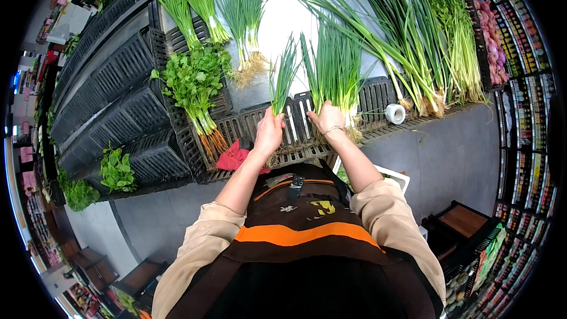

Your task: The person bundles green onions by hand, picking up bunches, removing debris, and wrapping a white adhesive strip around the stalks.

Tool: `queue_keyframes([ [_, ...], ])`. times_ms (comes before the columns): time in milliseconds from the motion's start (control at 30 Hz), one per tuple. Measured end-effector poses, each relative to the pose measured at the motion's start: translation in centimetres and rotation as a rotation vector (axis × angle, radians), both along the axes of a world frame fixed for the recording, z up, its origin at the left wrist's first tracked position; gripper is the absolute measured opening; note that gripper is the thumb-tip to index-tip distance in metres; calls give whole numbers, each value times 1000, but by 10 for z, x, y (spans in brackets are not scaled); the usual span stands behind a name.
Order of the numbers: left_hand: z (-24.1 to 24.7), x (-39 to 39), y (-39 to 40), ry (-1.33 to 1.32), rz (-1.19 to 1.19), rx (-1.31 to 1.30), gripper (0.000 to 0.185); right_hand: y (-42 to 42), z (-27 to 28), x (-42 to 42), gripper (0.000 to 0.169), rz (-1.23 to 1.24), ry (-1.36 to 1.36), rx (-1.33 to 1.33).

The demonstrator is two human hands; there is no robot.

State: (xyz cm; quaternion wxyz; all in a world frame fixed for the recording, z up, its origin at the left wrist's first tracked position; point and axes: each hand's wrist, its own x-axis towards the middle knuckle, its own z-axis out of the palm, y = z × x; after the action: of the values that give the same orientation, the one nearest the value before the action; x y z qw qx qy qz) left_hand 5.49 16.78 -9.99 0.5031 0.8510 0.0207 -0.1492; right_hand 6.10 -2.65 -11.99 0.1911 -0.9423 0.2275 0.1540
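My left hand (269,130) grips a small bunch of spring onions (282,80), leaves pointing away from me and roots hanging below my fist. To the right, my right hand (328,120), with a thin bracelet at the wrist, is closed around the lower stalks at the left side of a larger pile of spring onions (343,64). The pile's white bulbs and roots show past my wrist. Both hands are over the black slatted crate edge (301,119) at the front of the display. A roll of white tape (395,114) sits on that edge, right of the pile.
Coriander with orange roots (195,93) lies at left, beside a red cloth (233,156). Tied spring onions (250,17) and chives (206,4) lie farther back on the metal surface. Long leeks (421,66), celery (460,48) and red onions (491,44) are at right. Black crates (110,102) step down leftward.
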Motion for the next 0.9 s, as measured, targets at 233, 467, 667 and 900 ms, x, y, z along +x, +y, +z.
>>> queue_keyframes([
  [233, -10, -2, -4, 62, -27, -25, 26, -31, -25, -10, 20, -101, -141, 614],
  [467, -18, -3, -21, 277, 9, -279, 25, -41, 35, -50, 23, -360, -125, 1276],
  [667, -33, -7, -36, 370, -7, -345, 25, -17, 99, -51, 23, -251, -337, 1319],
  [900, -14, -12, -43, 318, -123, -429, 32, 7, 115, -42, 15, -152, -259, 1322],
])
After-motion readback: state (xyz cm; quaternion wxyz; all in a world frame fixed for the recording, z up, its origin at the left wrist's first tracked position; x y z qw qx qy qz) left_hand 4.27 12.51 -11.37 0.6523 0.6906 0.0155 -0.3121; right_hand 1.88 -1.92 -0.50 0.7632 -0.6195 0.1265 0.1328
